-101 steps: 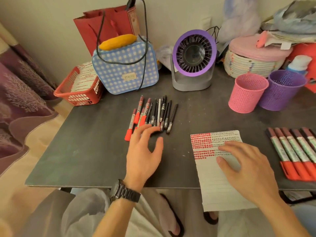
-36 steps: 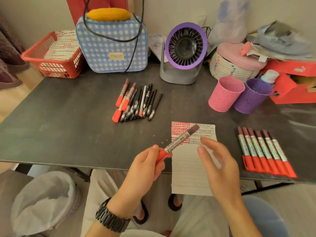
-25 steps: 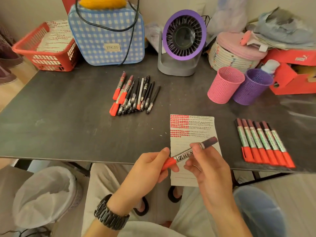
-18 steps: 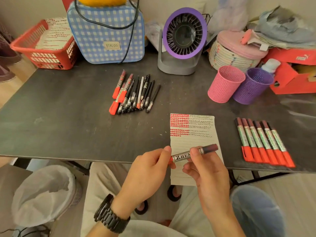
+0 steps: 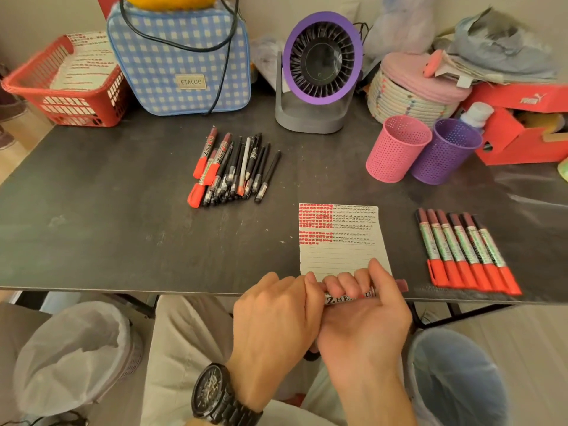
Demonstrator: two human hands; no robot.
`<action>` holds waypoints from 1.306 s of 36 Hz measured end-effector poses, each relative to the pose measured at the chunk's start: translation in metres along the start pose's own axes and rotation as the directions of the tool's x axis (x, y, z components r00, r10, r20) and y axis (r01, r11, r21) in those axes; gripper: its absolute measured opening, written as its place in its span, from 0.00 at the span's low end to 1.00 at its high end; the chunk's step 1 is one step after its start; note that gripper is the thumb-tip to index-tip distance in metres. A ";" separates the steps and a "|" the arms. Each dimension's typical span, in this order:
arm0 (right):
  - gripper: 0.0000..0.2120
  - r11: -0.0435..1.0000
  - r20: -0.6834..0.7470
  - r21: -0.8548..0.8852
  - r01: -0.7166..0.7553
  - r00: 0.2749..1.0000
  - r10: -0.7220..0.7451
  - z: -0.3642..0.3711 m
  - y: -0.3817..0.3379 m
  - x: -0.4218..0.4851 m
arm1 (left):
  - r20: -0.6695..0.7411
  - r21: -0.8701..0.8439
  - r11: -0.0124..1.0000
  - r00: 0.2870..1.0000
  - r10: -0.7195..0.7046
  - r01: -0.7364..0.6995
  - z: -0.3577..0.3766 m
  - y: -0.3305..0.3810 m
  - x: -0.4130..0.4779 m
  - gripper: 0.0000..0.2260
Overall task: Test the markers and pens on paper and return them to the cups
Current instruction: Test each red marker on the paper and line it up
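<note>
Over the dark table's (image 5: 123, 226) near edge, left hand (image 5: 273, 315) and right hand (image 5: 365, 318) both clenched one marker (image 5: 347, 298), seemingly to uncap it beside the lined paper (image 5: 341, 256).

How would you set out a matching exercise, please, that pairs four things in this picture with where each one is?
Things
1. pink cup
2. row of markers
3. red basket
4. single marker

Places
A. gripped by the left hand and right hand at the near edge of the table
B. far left, beside the checked bag
C. right of the paper
D. next to the purple cup, on its left

Pairs: 1-D, 2-C, 3-B, 4-A
</note>
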State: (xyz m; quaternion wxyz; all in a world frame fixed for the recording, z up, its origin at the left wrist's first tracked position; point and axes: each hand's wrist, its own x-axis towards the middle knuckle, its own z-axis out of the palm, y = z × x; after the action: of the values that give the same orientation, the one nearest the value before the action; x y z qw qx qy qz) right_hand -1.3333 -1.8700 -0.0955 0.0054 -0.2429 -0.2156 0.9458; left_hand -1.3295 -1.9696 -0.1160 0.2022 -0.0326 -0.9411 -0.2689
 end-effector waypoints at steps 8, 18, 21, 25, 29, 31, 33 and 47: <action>0.24 0.997 -0.049 -0.073 0.002 0.999 -0.005 0.012 -0.007 0.011 | -0.056 0.003 0.999 0.998 0.032 -0.032 0.003 0.008 -0.006 0.22; 0.23 0.980 0.289 -0.056 0.189 0.943 -0.165 0.014 -0.093 0.040 | 0.249 -0.370 0.852 0.923 -0.295 0.372 -0.005 -0.018 -0.011 0.29; 0.22 0.983 0.264 -0.098 0.153 0.957 -0.122 0.006 -0.099 0.049 | 0.199 -0.537 0.784 0.950 -0.241 0.311 -0.007 -0.022 0.004 0.29; 0.19 0.974 0.177 -0.201 0.106 0.982 -0.070 -0.009 -0.095 0.052 | 0.216 -0.470 0.849 0.964 -0.155 0.242 0.006 -0.033 0.037 0.20; 0.22 0.913 0.092 -0.399 0.086 0.994 -0.053 -0.021 -0.091 0.052 | 0.363 -0.335 0.941 0.928 0.088 0.042 0.026 -0.045 0.063 0.13; 0.27 0.895 0.113 -0.436 0.096 0.992 -0.051 -0.026 -0.089 0.053 | 0.391 -0.242 0.967 0.904 0.173 -0.081 0.033 -0.049 0.068 0.13; 0.30 0.869 0.132 -0.482 0.110 0.990 -0.052 -0.029 -0.087 0.054 | 0.415 -0.176 0.977 0.890 0.188 -0.124 0.036 -0.052 0.067 0.14; 0.15 0.500 0.304 -0.801 0.330 0.943 -0.135 0.002 -0.064 0.074 | 0.420 -0.150 0.984 0.895 0.148 -0.092 0.031 -0.052 0.049 0.20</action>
State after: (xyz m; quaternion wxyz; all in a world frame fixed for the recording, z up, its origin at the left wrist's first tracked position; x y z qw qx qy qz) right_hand -1.4056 -1.8047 -0.1016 -0.0062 -0.0867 -0.6743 0.7333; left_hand -1.3942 -2.0008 -0.1461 0.0038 -0.1618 -0.9397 -0.3012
